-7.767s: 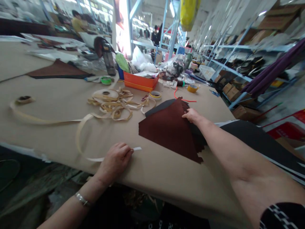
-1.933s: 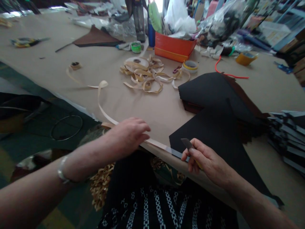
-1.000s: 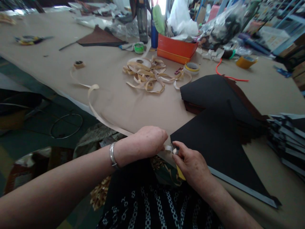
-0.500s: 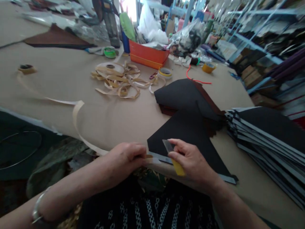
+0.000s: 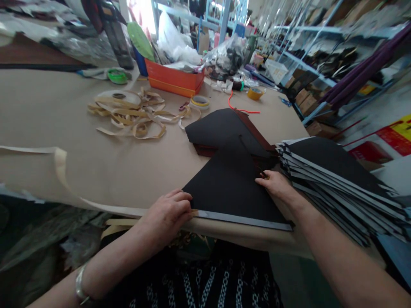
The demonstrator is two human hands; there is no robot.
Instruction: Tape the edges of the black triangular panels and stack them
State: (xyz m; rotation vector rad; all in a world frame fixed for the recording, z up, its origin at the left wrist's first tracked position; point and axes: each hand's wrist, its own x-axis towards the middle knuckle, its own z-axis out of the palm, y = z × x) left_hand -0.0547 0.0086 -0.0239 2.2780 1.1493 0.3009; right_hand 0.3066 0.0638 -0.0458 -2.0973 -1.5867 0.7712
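Note:
A black sheet piece lies at the table's front edge, a pale grey strip along its near side. My left hand is closed at its left corner, fingers pressed together on the end of a cream tape that trails off left along the edge. At the black piece's right side, my right hand pinches something small and dark that I cannot make out. Behind lies a grey-black folded piece with brown layers under it.
A stack of black pieces with grey edges stands at the right. Tangled tan tape, a tape roll, an orange box and a red cord lie farther back. Blue shelving rises behind.
The view has swung right. My right hand has moved right and back from the near strip, and the yellow-handled blade it held no longer shows. My left hand stays at the black piece's corner.

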